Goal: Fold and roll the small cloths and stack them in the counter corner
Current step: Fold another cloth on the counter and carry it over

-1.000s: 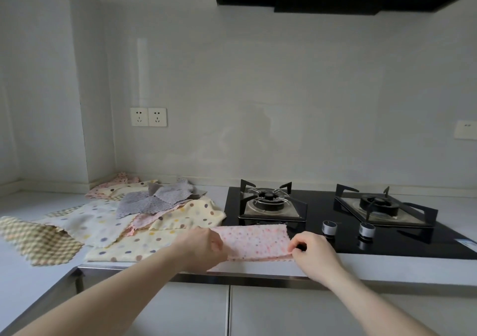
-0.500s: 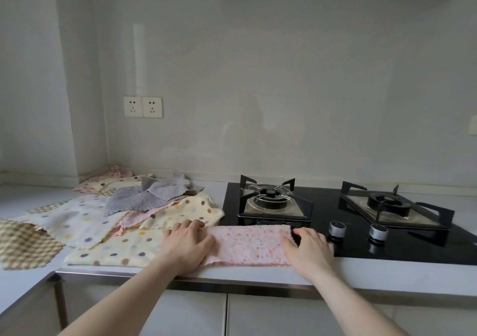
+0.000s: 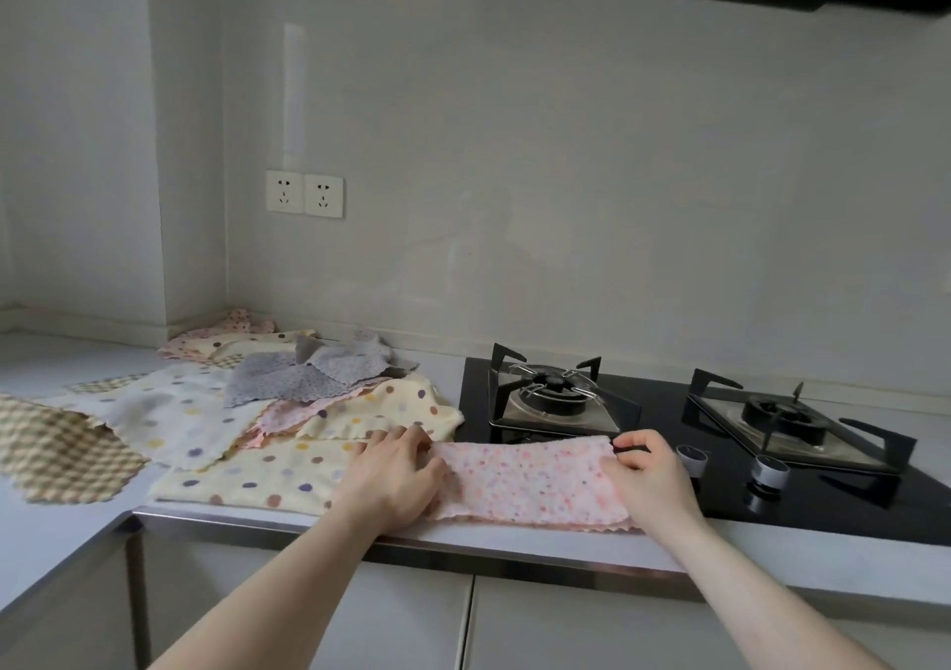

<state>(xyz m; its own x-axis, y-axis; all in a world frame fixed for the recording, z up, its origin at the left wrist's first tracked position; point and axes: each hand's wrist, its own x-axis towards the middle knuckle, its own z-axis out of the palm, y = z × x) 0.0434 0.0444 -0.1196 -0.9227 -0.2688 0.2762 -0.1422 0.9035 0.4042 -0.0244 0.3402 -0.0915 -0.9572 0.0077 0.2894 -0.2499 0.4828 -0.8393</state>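
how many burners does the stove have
2. The left burner sits on the black hob just behind the pink cloth; the right burner sits farther right, behind the two knobs. Nothing seems to hide another.

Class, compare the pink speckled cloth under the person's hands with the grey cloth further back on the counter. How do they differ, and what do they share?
The pink speckled cloth lies folded into a neat long band at the counter's front edge; the grey cloth lies crumpled on the heap behind. The left hand and right hand hold the pink one; nobody touches the grey one. Both have scalloped edges and small-dot prints.
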